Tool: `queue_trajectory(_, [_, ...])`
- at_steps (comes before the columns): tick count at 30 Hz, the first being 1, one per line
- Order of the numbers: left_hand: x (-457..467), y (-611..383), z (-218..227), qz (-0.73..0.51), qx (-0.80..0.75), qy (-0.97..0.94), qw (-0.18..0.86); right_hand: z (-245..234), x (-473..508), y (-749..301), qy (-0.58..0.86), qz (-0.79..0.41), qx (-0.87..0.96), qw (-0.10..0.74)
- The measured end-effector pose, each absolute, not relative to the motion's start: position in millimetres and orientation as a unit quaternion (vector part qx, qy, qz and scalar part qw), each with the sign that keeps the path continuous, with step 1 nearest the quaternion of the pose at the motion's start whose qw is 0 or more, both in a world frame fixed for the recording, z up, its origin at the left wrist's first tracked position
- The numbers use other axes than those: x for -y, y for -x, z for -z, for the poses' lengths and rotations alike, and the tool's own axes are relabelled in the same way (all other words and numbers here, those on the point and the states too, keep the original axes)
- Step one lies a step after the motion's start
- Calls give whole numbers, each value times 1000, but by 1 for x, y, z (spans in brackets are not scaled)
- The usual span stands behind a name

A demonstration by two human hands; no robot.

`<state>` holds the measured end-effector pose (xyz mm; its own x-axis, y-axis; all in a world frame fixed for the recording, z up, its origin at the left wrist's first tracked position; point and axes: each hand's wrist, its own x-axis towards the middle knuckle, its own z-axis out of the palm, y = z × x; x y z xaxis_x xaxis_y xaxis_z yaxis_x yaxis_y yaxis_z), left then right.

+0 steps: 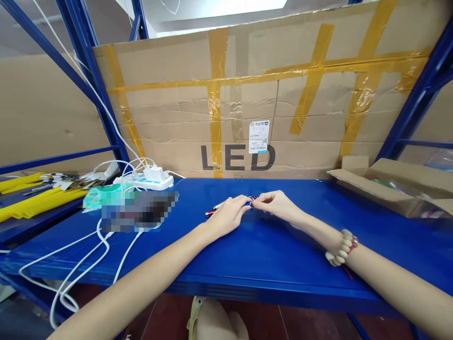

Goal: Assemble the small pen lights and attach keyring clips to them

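Two forearms reach in over the near edge of the blue surface (276,259); a bead bracelet (342,250) sits on the right wrist. Left hand (229,213): palm down, fingers together and loosely bent over slim pen-like items — firmness of its hold cannot be told, since the fingers cover the contact. Right hand (271,203): thumb and forefinger brought together in a fine pinch on the end of a slim blue piece (248,204), directly beside the left fingertips.

Key relation: the blue piece lies between the two sets of fingertips, left of the right hand, its long axis seemingly across the body; both hands are about equally near. A red pen (210,214) and a silver pen (216,207) show their ends just left of the left hand, running rightward beneath it. A patterned red piece (254,198) shows just beyond the fingertips; its outline is too small to read.

Well left of the left hand: a pixelated object (141,211), contents hidden; beyond it, a white power strip (166,182). Well right of the right hand — an open carton (380,198). Farthest, beyond both hands: a taped cardboard sheet (177,118) marked LED.
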<state>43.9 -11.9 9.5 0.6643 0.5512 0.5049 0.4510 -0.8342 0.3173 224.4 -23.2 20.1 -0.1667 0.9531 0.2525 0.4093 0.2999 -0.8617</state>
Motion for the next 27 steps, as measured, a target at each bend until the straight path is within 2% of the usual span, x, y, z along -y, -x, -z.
queue_trajectory(5, [17, -50, -14, -352, -270, -881, 164, -25, 26, -222, 487, -372, 671, 419])
queue_trajectory(12, [15, -54, -11, -365, -277, -867, 195, -30, 26, -222, 480, -368, 679, 415])
queue_trajectory(27, [9, -50, -6, -342, -292, -877, 168, -30, 20, -234, 431, -267, 743, 436])
